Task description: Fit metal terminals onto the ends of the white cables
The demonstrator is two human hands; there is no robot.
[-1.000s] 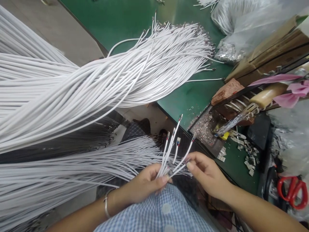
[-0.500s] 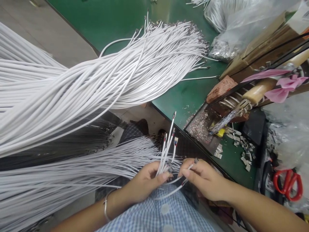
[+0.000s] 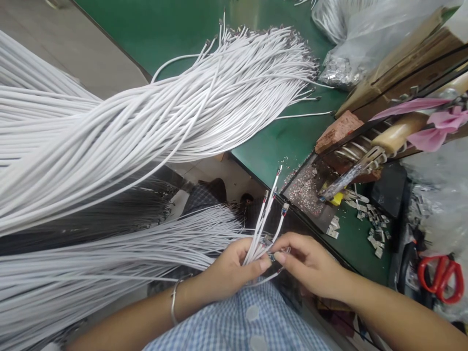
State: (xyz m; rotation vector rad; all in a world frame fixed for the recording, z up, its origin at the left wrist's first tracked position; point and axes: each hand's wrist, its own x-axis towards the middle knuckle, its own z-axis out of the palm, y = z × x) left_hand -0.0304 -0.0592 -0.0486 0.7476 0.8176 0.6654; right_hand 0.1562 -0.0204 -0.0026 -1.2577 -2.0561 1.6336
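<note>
My left hand [image 3: 232, 268] is closed around several white cables [image 3: 259, 225], whose ends fan upward past the thumb. Small metal connectors, one of them a USB-like plug [image 3: 284, 209], sit on these ends, with bits of red wire showing. Close against the left thumb, my right hand [image 3: 312, 265] pinches a cable end between thumb and forefinger. The fingers partly cover that end. Another cable end curves below the hands, in front of the checked clothing.
A thick bundle of white cables [image 3: 204, 107] lies across the green table [image 3: 120, 29]; a second bundle [image 3: 146, 248] hangs below it. At right are a soldering iron [image 3: 353, 170], a brick [image 3: 338, 131], loose metal shells [image 3: 376, 234], red-handled scissors [image 3: 440, 280] and plastic bags [image 3: 383, 39].
Both hands have come together, with the left shifting right along with its cables. My right fingers have moved from a cable end held apart to one at the left thumb.
</note>
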